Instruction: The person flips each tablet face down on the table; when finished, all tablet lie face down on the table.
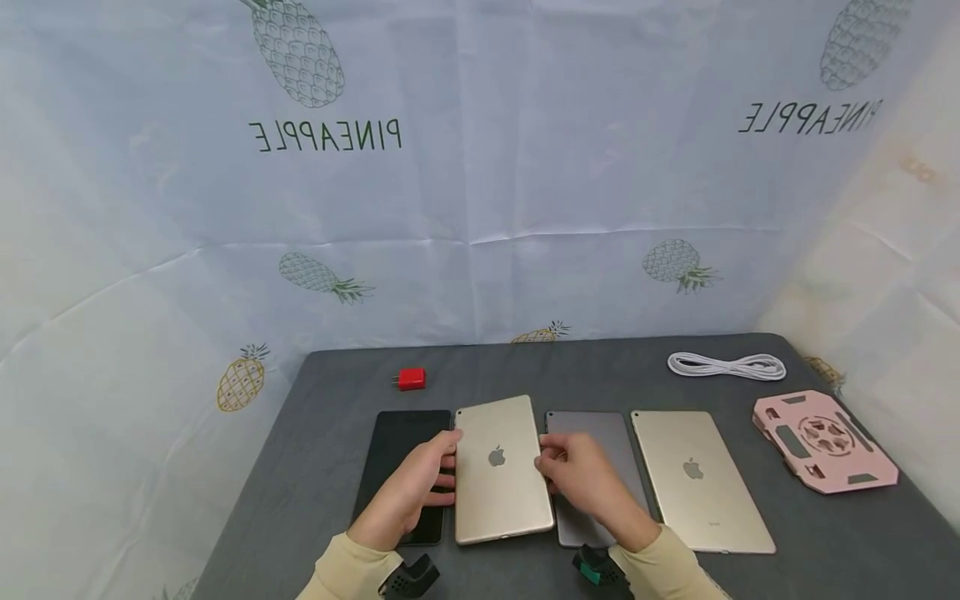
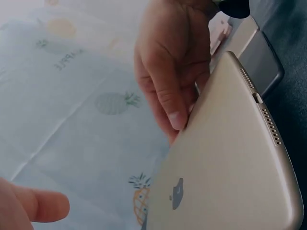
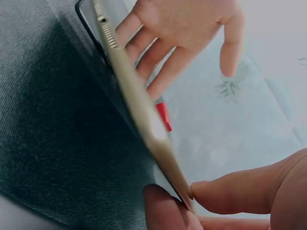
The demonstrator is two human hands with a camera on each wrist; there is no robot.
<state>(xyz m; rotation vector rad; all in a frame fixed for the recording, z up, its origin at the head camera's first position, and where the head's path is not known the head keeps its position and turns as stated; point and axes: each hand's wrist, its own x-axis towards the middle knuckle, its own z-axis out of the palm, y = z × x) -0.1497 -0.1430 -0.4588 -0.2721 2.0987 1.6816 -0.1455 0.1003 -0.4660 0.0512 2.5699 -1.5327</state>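
A gold tablet with an apple logo faces back side up, tilted and lifted off the dark table. My right hand pinches its right edge between thumb and fingers, as the right wrist view also shows at the tablet's rim. Beside the opposite edge, my left hand has its fingers spread and extended, with the thumb apart from the tablet in the left wrist view. Under the left hand lies a black-screened tablet. A grey tablet lies partly hidden beneath the right hand and forearm.
Another gold tablet lies to the right, and past it a pink case with a round ring. A coiled white cable and a red plug adapter are at the back of the grey table. Pineapple-print cloth hangs behind.
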